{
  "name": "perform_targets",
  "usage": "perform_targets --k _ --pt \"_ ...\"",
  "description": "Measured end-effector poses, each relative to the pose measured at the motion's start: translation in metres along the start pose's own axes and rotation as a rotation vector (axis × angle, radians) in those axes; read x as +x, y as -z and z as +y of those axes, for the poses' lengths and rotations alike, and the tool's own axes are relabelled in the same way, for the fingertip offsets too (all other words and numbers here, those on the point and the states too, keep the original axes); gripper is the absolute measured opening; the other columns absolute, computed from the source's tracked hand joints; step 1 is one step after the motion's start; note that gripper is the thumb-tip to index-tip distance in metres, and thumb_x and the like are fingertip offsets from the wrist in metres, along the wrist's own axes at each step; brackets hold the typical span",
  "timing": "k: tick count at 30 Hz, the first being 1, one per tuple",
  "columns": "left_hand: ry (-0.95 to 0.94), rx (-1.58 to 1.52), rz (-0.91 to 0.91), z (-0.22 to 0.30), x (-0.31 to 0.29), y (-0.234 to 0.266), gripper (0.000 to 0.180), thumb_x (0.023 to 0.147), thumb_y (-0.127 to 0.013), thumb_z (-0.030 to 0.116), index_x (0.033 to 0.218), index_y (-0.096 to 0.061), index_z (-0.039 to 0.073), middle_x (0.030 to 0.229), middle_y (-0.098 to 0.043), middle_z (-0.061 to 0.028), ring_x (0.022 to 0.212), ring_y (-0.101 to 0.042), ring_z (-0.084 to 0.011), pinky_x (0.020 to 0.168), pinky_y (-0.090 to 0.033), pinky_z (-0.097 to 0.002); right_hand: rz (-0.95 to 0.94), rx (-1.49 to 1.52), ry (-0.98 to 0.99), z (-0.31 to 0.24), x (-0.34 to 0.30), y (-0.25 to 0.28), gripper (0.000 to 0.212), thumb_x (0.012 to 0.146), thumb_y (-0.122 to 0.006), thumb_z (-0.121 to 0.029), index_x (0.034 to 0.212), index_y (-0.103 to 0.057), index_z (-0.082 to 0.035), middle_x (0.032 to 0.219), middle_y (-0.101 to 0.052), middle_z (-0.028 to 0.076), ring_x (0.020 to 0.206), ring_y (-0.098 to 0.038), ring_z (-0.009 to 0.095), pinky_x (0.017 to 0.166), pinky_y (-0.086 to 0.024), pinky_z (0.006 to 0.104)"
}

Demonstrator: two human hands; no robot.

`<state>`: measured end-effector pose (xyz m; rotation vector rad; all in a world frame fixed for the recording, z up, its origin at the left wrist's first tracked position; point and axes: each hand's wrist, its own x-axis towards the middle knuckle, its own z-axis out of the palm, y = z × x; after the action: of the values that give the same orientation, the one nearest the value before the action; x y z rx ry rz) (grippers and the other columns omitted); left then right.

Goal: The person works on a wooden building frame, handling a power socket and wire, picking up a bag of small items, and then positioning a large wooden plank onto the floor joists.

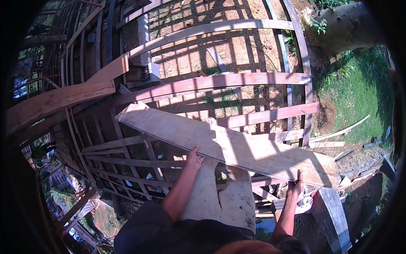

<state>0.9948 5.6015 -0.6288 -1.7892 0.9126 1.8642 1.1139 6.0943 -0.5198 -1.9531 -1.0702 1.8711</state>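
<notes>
The plank (224,144) lies slanted, upper left to lower right. The left hand (194,157) grips its near edge mid-length, the right hand (296,184) its lower-right end, fingers closed on it.

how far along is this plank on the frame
Done: several reddish rails already span the wooden frame. In hand: the left hand and right hand grip the near edge of a wide plank, lying askew across them. Left: squaring it; no fastening visible.

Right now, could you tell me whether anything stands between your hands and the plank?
Nothing visible does: the left hand and the right hand both grip the near edge of the plank directly.
</notes>
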Motion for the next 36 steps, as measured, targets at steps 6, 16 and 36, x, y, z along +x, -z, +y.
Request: perform_targets --k 6,16,36 --pt "0.011 0.265 0.008 0.014 -0.033 -0.025 0.041 0.086 -0.066 0.021 0.122 -0.05 0.011 0.118 -0.058 -0.0055 0.112 -0.056 -0.0254 0.098 -0.04 -0.0484 0.078 0.067 -0.218 0.021 -0.035 0.08 0.047 0.091 -0.061 -0.032 0.127 -0.056 -0.003 0.128 -0.053 0.012 0.111 -0.055 0.025 0.091 -0.047 0.0408" --pt "-0.185 0.61 -0.026 0.023 -0.081 -0.152 0.015 0.085 -0.065 0.015 0.096 -0.058 0.006 0.082 -0.062 -0.0055 0.069 -0.063 -0.0185 0.06 -0.052 -0.0325 0.22 0.305 -0.391 0.111 -0.062 0.155 0.046 0.078 -0.075 -0.036 0.119 -0.061 -0.019 0.115 -0.058 0.002 0.099 -0.054 0.016 0.081 -0.046 0.0306" --pt "-0.291 1.038 -0.307 0.06 0.015 -0.566 0.019 0.082 -0.064 0.01 0.096 -0.056 -0.001 0.082 -0.062 -0.0121 0.065 -0.063 -0.0219 0.053 -0.053 -0.0357 0.301 0.947 -0.275 0.09 -0.039 -0.082 0.027 0.088 -0.063 -0.017 0.111 -0.059 -0.003 0.114 -0.063 0.014 0.106 -0.061 0.026 0.089 -0.053 0.0381"
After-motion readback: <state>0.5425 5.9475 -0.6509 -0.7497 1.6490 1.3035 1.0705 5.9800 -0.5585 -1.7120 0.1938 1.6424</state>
